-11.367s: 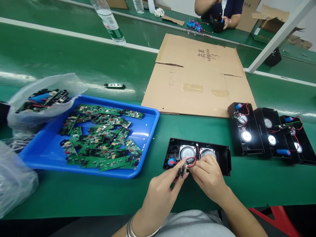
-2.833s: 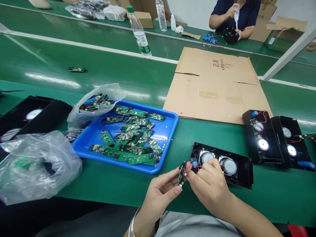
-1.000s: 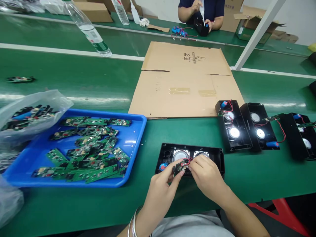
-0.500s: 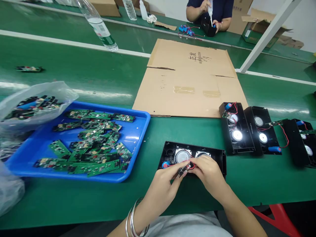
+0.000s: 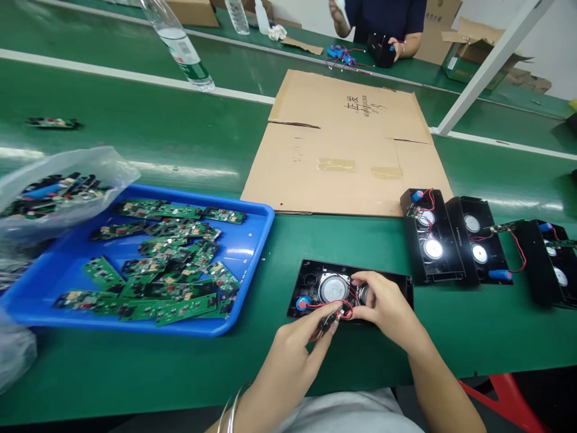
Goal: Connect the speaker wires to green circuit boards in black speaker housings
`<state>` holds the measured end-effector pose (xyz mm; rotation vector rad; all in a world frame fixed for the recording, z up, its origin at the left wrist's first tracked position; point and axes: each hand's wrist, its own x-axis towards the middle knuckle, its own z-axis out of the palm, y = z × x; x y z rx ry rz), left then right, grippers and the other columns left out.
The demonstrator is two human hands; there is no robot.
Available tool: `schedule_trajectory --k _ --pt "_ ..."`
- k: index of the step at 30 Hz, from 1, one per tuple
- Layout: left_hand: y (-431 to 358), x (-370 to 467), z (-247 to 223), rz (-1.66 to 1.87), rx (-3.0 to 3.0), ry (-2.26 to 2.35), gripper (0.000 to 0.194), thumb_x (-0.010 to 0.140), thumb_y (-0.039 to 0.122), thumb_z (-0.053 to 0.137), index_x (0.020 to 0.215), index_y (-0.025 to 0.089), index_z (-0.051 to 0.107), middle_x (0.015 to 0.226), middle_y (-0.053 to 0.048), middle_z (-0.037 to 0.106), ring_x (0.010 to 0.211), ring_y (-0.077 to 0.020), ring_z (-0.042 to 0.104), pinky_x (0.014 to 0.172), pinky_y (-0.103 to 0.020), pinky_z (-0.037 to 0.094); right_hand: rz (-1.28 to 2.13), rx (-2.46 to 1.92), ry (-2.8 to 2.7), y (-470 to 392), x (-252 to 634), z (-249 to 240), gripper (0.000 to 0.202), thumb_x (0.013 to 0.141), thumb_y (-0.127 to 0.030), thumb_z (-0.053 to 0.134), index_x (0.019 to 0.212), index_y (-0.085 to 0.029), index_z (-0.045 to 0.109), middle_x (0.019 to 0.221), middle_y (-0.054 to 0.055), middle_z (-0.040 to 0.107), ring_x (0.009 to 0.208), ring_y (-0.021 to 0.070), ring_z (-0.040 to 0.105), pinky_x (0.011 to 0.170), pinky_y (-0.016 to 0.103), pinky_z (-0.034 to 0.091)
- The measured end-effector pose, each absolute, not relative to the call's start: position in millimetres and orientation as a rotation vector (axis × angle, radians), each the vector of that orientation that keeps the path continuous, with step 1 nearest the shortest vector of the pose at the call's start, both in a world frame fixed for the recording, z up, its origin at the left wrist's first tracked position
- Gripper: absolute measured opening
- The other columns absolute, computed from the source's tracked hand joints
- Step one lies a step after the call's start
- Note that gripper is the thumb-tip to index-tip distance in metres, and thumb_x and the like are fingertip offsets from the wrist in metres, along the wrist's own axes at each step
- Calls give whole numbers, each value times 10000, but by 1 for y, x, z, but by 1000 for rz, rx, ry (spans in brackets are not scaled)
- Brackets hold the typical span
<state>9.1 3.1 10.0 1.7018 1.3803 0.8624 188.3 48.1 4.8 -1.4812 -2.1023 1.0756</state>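
My left hand (image 5: pixel 293 349) is closed on a small circuit board (image 5: pixel 327 322), seen nearly edge-on with its dark components showing. Red wires (image 5: pixel 346 307) run beside the board and to a blue cylindrical battery (image 5: pixel 303 302) in the housing. My right hand (image 5: pixel 391 308) arches over the housing's right half, thumb and index finger apart near the wires; its other fingers are partly hidden. Beneath both hands lies a black speaker housing (image 5: pixel 396 280), inner side up. One round speaker (image 5: pixel 334 288) shows fully, while another is mostly covered by my right hand.
On the left, a blue tray (image 5: pixel 256 252) holds several green circuit boards beside a plastic bag (image 5: pixel 106 165) of parts. Several black housings (image 5: pixel 439 255) stand at right. Flattened cardboard (image 5: pixel 351 186) lies ahead. Across the bench, a person (image 5: pixel 383 18) holds another housing.
My right hand has spread its thumb and index finger and lifted from the board, baring more of the speakers. My left hand has shifted slightly down-left with the board. The person opposite raised a white bottle.
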Motion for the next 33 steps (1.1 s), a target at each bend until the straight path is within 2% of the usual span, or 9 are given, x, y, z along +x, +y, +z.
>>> schedule_trajectory --k 3,5,9,11,15,17,20,23,33 --pt "0 9 13 876 1696 1429 249 817 191 505 1028 193 638 680 17 702 489 -97 597 503 -181 509 997 -1762 -2239 52 182 11 217 817 -179 596 1014 -172 507 904 39 635 683 149 593 611 236 430" --pt "0 8 13 890 1661 1430 224 806 198 518 981 187 657 598 28 672 496 -105 607 502 -175 516 840 -1932 -2412 52 172 12 153 828 -108 527 972 -157 506 827 52 646 714 204 618 567 252 401" --pt "1 8 13 914 1616 1446 198 790 205 528 933 193 664 689 5 709 569 -124 644 559 -193 544 622 -2077 -2399 51 156 4 192 775 -16 471 893 -165 498 743 50 641 627 216 622 474 243 337" --pt "1 9 12 908 1589 1467 180 786 218 536 916 196 659 709 6 714 563 -125 646 583 -205 551 649 -1995 -2166 50 158 0 171 764 -38 494 868 -174 491 727 30 632 605 187 613 489 232 367" --pt "1 14 9 924 1497 1490 171 791 285 536 891 203 648 637 18 698 520 -138 650 525 -210 546 977 -1616 -1689 44 178 -3 28 809 -160 506 795 -180 521 600 -30 559 477 106 557 488 194 426" --pt "4 18 8 929 1415 1496 170 794 299 531 882 200 636 676 2 711 577 -158 677 535 -212 549 1038 -1477 -1610 39 187 -1 63 818 -174 514 778 -175 562 615 -23 563 480 93 547 462 179 421" --pt "10 23 11 911 1307 1496 176 786 304 535 902 194 608 764 -27 726 676 -185 696 584 -234 563 945 -1289 -1728 33 192 1 98 830 -143 527 801 -173 616 736 11 607 623 102 568 547 185 448" --pt "14 26 13 910 1285 1496 204 779 320 537 928 196 599 783 -32 725 669 -191 694 600 -260 572 858 -1136 -1883 29 188 0 139 868 -145 502 835 -164 636 778 31 604 716 110 568 627 198 459" --pt "11 26 12 900 1272 1492 195 772 312 551 910 192 619 835 -41 735 732 -203 698 667 -280 578 447 -1263 -2126 28 180 -8 274 905 -163 399 759 -152 630 667 23 517 594 100 470 540 201 384"
